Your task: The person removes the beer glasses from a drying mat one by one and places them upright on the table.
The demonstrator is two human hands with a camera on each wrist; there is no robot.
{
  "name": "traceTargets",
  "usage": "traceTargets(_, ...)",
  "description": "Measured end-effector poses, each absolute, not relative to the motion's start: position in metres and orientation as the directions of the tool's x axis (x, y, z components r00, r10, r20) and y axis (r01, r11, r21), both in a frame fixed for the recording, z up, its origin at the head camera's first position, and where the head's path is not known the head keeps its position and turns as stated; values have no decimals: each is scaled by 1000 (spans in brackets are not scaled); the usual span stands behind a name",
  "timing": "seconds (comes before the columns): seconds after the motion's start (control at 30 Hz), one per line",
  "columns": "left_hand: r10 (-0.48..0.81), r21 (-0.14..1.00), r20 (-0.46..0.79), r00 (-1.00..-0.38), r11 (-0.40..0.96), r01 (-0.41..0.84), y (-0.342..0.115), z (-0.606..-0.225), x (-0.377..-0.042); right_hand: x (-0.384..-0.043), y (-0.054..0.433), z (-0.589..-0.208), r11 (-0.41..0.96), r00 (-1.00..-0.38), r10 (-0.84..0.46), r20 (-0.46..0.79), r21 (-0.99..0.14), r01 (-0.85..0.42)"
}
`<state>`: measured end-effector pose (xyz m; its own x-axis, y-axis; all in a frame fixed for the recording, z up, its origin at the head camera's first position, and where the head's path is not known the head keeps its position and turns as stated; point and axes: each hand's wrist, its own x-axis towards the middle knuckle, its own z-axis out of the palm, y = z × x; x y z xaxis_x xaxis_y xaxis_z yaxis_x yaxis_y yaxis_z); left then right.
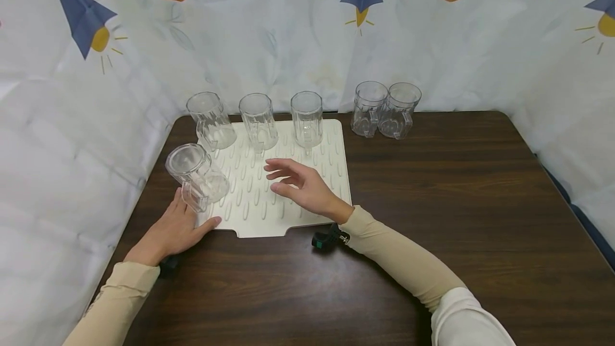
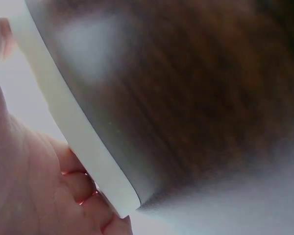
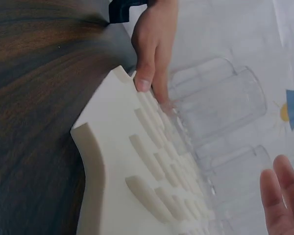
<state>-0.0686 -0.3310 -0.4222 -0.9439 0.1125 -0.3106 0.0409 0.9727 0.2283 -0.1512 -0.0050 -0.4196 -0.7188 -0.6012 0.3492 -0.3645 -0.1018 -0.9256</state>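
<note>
A cream ridged draining board lies on the dark table. Three clear glass mugs stand along its back edge. Another glass mug is on its front left part, handle toward the front. My left hand rests at the board's front left corner, fingers extended along the left side and thumb at the front edge; the left wrist view shows its fingers against the board's side. Above the middle of the board hovers my right hand, fingers loosely bent and holding nothing.
Two more glass mugs stand side by side at the back of the table, right of the board. White printed cloth hangs behind and at both sides. Dark wooden tabletop extends to the right.
</note>
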Motion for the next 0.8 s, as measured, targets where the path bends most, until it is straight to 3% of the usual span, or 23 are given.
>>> traceTargets(0.8,88,205,-323,-942,979,21,-329,-421,-68,-143,-49,-422,-60,-665,-681,305,-929,-365)
